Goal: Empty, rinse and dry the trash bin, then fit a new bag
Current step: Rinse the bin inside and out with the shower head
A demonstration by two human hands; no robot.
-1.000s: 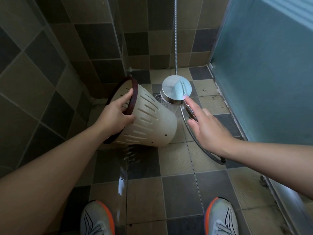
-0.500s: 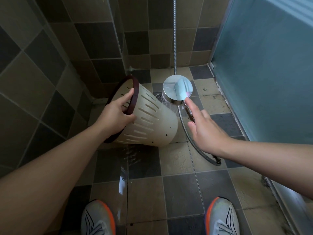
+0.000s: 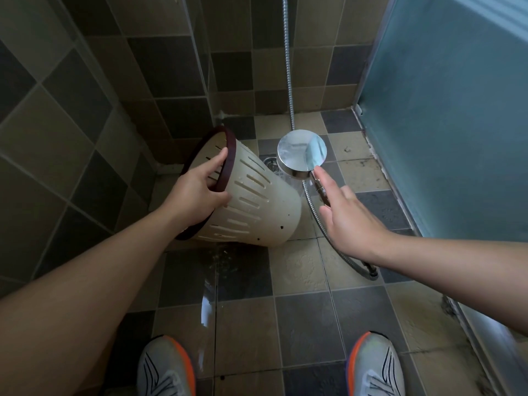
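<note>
Our left hand [image 3: 197, 192] grips the tilted trash bin [image 3: 251, 201] by its dark rim. Our right hand [image 3: 347, 217] holds the shower head [image 3: 302, 153] handle, fingers extended.

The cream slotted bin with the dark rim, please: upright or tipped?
Tipped: the cream slotted bin lies sideways, left hand gripping its rim.

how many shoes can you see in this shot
2. One shoe is at the bottom edge, left of centre, below the tilted bin. The other shoe is at the bottom edge, right of centre. Both are cut off by the frame.
</note>
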